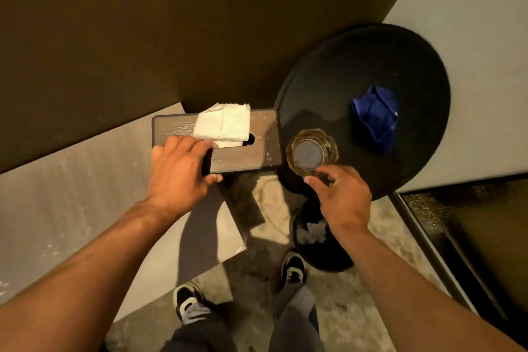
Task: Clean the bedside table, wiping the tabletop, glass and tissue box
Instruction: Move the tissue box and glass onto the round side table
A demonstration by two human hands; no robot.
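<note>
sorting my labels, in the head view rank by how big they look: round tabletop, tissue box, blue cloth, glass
1. round tabletop
2. tissue box, held nearer the camera, so its true size is unsure
3. blue cloth and glass look alike, so I will not rank them

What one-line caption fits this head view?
Left hand grips brown wooden tissue box; right hand pinches amber faceted glass on round black table beside crumpled blue cloth.
</note>
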